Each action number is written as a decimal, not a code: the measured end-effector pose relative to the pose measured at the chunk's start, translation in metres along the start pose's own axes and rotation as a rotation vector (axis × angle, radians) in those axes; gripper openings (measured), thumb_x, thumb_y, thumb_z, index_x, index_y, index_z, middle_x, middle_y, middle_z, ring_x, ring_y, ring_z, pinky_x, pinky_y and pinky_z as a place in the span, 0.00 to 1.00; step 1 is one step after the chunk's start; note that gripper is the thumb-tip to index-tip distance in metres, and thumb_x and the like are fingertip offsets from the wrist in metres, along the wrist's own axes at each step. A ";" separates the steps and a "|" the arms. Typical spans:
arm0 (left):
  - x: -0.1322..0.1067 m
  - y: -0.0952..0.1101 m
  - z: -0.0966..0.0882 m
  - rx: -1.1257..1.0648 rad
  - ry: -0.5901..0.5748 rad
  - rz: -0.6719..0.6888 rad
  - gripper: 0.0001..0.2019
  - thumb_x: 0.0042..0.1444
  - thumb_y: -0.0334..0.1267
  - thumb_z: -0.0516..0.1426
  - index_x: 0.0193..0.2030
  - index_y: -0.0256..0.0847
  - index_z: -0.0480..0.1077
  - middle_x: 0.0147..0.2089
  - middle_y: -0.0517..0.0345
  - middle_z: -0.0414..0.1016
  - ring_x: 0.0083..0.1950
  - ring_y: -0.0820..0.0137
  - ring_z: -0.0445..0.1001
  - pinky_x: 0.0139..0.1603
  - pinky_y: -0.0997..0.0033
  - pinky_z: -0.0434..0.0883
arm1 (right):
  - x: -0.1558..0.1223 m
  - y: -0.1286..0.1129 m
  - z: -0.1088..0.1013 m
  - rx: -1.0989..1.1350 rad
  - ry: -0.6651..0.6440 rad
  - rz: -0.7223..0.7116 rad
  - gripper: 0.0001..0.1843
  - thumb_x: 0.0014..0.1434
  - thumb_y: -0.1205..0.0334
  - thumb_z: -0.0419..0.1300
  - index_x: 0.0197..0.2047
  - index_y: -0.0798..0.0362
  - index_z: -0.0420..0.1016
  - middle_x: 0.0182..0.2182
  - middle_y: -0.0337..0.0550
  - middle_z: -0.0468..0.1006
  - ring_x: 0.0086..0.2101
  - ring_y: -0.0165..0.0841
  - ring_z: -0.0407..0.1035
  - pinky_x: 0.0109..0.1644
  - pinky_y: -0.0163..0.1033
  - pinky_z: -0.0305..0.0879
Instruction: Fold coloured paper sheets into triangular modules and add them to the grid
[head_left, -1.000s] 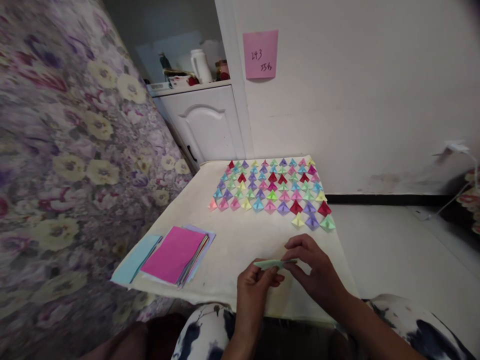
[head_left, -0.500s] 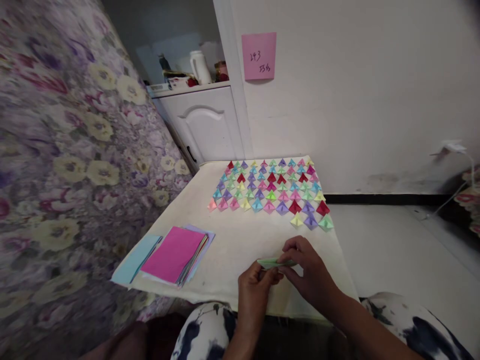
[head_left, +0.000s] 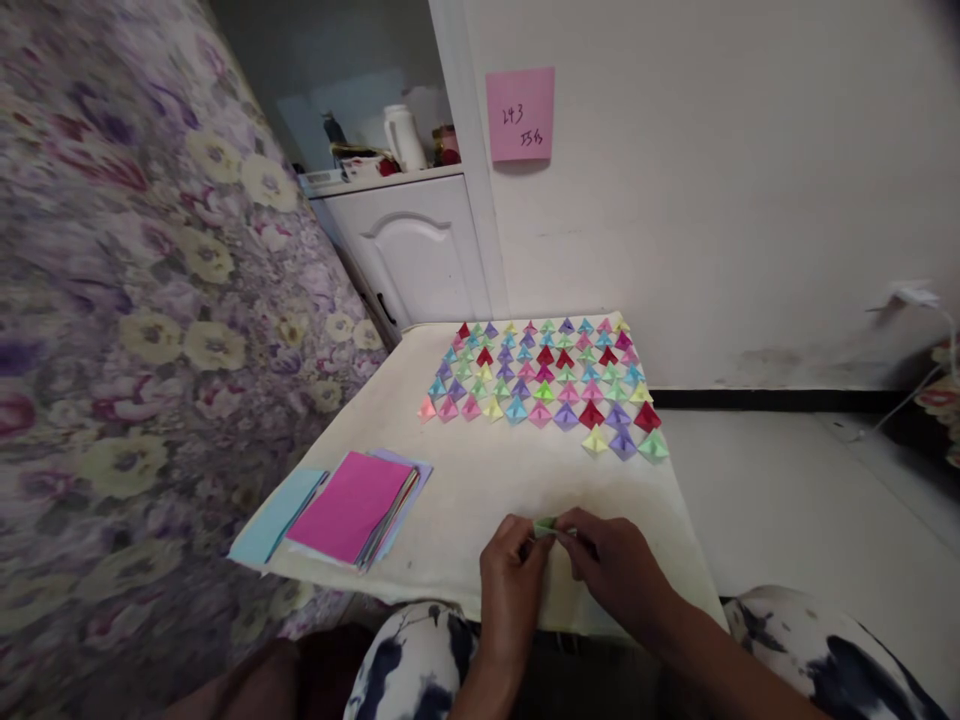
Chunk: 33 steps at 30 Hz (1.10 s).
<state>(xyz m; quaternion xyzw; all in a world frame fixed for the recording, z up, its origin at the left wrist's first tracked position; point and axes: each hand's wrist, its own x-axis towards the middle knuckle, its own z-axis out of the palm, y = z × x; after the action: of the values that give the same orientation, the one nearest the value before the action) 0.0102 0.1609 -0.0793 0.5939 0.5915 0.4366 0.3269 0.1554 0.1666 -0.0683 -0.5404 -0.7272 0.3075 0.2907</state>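
Between my two hands is a small piece of folded green paper (head_left: 545,526), held over the front of the table. My left hand (head_left: 514,568) pinches its left side, fingers curled. On the other side my right hand (head_left: 611,560) grips it between thumb and fingers. Most of the paper is covered by my fingertips, so its exact folds cannot be made out. Beyond my hands, rows of small folded paper shapes (head_left: 544,391) in many colours lie on the table, with a short front row holding a yellow, a purple and a green one (head_left: 653,445).
A stack of coloured paper sheets (head_left: 352,505), pink on top, lies at the table's left, beside light blue sheets (head_left: 274,518). The cream tablecloth (head_left: 465,480) covers the table. A floral curtain (head_left: 172,350) hangs at left; a wall (head_left: 712,200) stands behind.
My right fingers have come down and closed nearer my left hand. Less of the green paper shows now, with both hands pinching it close together.
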 end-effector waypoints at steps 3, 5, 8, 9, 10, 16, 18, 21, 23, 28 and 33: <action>-0.001 -0.002 0.002 -0.008 -0.036 -0.056 0.11 0.53 0.37 0.56 0.21 0.39 0.65 0.23 0.65 0.58 0.26 0.74 0.61 0.26 0.77 0.56 | 0.002 -0.001 0.003 0.231 -0.065 0.083 0.10 0.60 0.61 0.48 0.37 0.50 0.70 0.20 0.33 0.74 0.16 0.27 0.67 0.23 0.31 0.60; -0.002 -0.001 0.002 -0.042 -0.077 -0.070 0.09 0.54 0.38 0.56 0.25 0.39 0.69 0.24 0.64 0.62 0.27 0.74 0.63 0.27 0.76 0.58 | 0.004 -0.001 0.004 0.379 -0.094 0.114 0.08 0.59 0.62 0.48 0.35 0.51 0.68 0.22 0.33 0.74 0.15 0.26 0.67 0.21 0.30 0.61; -0.003 0.002 0.001 -0.112 -0.121 -0.050 0.06 0.54 0.38 0.56 0.32 0.39 0.72 0.29 0.61 0.68 0.31 0.72 0.67 0.32 0.76 0.62 | 0.007 0.002 0.002 0.501 -0.112 0.095 0.06 0.56 0.65 0.50 0.33 0.52 0.68 0.24 0.34 0.73 0.19 0.27 0.69 0.25 0.30 0.64; -0.003 0.004 0.000 -0.133 -0.131 -0.047 0.06 0.54 0.37 0.56 0.34 0.40 0.73 0.30 0.60 0.69 0.33 0.71 0.68 0.33 0.75 0.63 | 0.008 0.003 0.001 0.507 -0.114 0.082 0.05 0.55 0.66 0.51 0.32 0.52 0.68 0.24 0.35 0.73 0.21 0.27 0.70 0.27 0.31 0.64; -0.003 0.005 -0.001 -0.152 -0.142 -0.047 0.07 0.54 0.37 0.56 0.37 0.40 0.73 0.32 0.59 0.71 0.35 0.70 0.69 0.34 0.75 0.64 | 0.009 0.004 0.000 0.496 -0.113 0.067 0.05 0.54 0.67 0.52 0.32 0.52 0.69 0.24 0.35 0.73 0.22 0.28 0.70 0.28 0.31 0.64; 0.001 0.008 -0.009 -0.235 -0.244 -0.058 0.14 0.54 0.33 0.54 0.47 0.41 0.72 0.39 0.55 0.74 0.38 0.68 0.70 0.38 0.73 0.67 | 0.013 0.007 -0.007 0.309 -0.056 -0.020 0.04 0.52 0.68 0.56 0.30 0.52 0.71 0.24 0.35 0.74 0.26 0.29 0.66 0.31 0.31 0.60; 0.002 0.009 -0.012 -0.255 -0.274 -0.063 0.14 0.56 0.34 0.52 0.48 0.41 0.72 0.42 0.54 0.74 0.39 0.68 0.71 0.38 0.72 0.68 | 0.013 0.006 -0.008 0.281 -0.055 -0.032 0.03 0.52 0.68 0.57 0.28 0.52 0.71 0.23 0.35 0.72 0.25 0.28 0.64 0.30 0.31 0.58; 0.002 0.010 -0.016 -0.276 -0.272 -0.070 0.15 0.58 0.38 0.50 0.48 0.41 0.72 0.43 0.53 0.75 0.39 0.67 0.71 0.38 0.70 0.69 | 0.013 0.004 -0.011 0.260 -0.049 -0.060 0.02 0.51 0.67 0.58 0.27 0.53 0.70 0.21 0.34 0.69 0.24 0.27 0.61 0.29 0.31 0.56; 0.003 0.010 -0.018 -0.288 -0.251 -0.092 0.15 0.58 0.40 0.51 0.48 0.39 0.72 0.40 0.53 0.75 0.37 0.67 0.72 0.37 0.70 0.69 | 0.013 0.002 -0.012 0.259 -0.038 -0.076 0.03 0.51 0.66 0.58 0.27 0.54 0.70 0.21 0.34 0.67 0.24 0.27 0.60 0.29 0.31 0.56; 0.005 0.009 -0.017 -0.352 -0.224 -0.169 0.13 0.55 0.42 0.54 0.41 0.36 0.73 0.29 0.56 0.74 0.31 0.69 0.71 0.32 0.72 0.68 | 0.012 -0.002 -0.017 0.274 -0.038 -0.093 0.06 0.52 0.66 0.57 0.25 0.54 0.66 0.21 0.34 0.65 0.25 0.27 0.59 0.29 0.31 0.55; 0.006 0.008 -0.015 -0.430 -0.207 -0.223 0.09 0.51 0.41 0.58 0.29 0.37 0.71 0.21 0.62 0.71 0.24 0.74 0.67 0.27 0.77 0.64 | 0.012 -0.004 -0.018 0.248 -0.041 -0.077 0.11 0.51 0.65 0.57 0.21 0.53 0.60 0.19 0.32 0.60 0.23 0.26 0.55 0.27 0.31 0.52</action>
<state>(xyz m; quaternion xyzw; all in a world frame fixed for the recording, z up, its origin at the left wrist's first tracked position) -0.0003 0.1641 -0.0659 0.4834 0.5103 0.4503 0.5506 0.1640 0.1798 -0.0524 -0.4655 -0.7096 0.3946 0.3522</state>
